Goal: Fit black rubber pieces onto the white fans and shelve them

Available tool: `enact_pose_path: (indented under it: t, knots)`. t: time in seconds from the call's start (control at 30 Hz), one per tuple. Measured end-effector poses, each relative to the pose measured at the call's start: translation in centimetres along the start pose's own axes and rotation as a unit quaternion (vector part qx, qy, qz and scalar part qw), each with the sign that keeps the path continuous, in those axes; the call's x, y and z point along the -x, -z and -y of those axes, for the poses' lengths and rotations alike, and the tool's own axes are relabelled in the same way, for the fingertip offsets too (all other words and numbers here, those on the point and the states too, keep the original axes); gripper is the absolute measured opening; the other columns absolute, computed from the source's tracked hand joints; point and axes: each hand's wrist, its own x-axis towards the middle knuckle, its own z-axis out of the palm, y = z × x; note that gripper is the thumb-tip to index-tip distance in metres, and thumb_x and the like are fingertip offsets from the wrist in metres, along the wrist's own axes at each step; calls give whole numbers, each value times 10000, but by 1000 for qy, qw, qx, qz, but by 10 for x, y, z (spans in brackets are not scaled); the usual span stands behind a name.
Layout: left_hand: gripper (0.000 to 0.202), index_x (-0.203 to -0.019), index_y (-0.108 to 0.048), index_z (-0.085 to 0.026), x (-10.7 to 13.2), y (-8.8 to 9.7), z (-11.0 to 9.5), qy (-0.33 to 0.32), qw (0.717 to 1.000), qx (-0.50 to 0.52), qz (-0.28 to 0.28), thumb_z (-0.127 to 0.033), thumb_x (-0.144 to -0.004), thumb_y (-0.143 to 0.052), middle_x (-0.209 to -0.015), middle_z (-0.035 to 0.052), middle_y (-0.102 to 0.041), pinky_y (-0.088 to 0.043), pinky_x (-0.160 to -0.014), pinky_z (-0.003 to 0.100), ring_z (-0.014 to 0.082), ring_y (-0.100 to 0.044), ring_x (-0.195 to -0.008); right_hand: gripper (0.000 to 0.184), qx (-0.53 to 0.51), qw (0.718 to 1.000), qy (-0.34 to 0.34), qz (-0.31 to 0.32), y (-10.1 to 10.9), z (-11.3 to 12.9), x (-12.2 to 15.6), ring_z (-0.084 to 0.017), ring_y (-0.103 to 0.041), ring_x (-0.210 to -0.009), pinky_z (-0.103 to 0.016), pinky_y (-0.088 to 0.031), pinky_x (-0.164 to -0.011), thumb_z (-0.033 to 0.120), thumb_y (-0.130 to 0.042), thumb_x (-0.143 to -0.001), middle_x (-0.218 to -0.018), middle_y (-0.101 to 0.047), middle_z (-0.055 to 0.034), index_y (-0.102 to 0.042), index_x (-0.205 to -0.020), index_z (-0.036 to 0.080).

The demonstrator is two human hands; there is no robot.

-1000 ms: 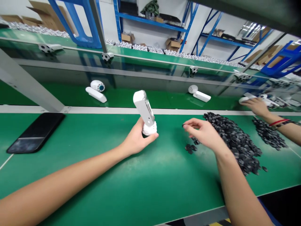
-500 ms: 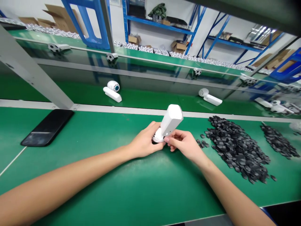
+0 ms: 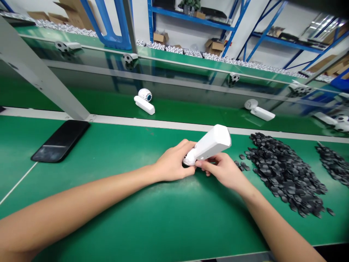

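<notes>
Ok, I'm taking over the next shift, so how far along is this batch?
Done: two white units lie on the green belt ahead, with more along the far shelf. In hand: one white unit, held by the left hand and right hand. Left: a large pile of black pieces remains on the bench.

1. Bright, even light fills the room and seems to come from above; no lamp shows.
2. A soft, faint shadow lies on the green bench [image 3: 114, 145] beneath the left forearm [image 3: 81, 196].
3. Pale glare sheens the lower part of the black phone [image 3: 60, 141], and reflections cross the glass panel [image 3: 174, 78].
4. The white device [image 3: 209, 143] looks bright, its surface detail slightly washed out.
5. Wide-angle distortion bends the blue racks [image 3: 283, 40] towards the frame's edges.
6. Focus holds fairly well, with mild softness on small, distant items.
</notes>
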Motion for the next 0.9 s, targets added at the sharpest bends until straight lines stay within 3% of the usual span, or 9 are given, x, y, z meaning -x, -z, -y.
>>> enact_pose_path:
  t: [0.17, 0.4, 0.73, 0.9]
  knots:
    - [592, -1372, -528, -296, 0, -1, -1, 0, 1000, -18, 3, -211, -803, -669, -1214, 41, -601, -533, -836, 353, 235, -653, -985, 374, -8, 999, -42, -9, 1, -3, 0, -162, -579, -587, -295, -458, -547, 528, -827, -814, -704, -678, -27, -750, -879, 168]
    - [502, -1299, -551, -273, -2, -1, 0, 4, 998, 49, -26, -230, -821, -700, -1222, 34, -630, -508, -887, 354, 241, -633, -1072, 285, -29, 999, 32, 20, 2, 3, -3, -128, -569, -617, -270, -473, -595, 469, -753, -908, -761, -645, 9, -677, -858, 199]
    - [507, -1277, -564, -271, 2, 0, -1, 5, 998, 27, -55, -226, -796, -720, -1164, 29, -620, -502, -833, 343, 226, -639, -985, 342, 20, 999, 24, -12, 14, 4, 3, -122, -532, -594, -263, -436, -558, 507, -747, -912, -703, -593, 31, -639, -793, 205]
    - [465, -1224, -585, -235, 3, 2, -1, -23, 996, 68, -51, -252, -784, -735, -1121, 41, -653, -519, -850, 350, 236, -654, -974, 325, 8, 1000, 29, 7, 15, 6, 6, -124, -566, -600, -266, -469, -583, 502, -734, -927, -721, -628, 24, -658, -820, 205]
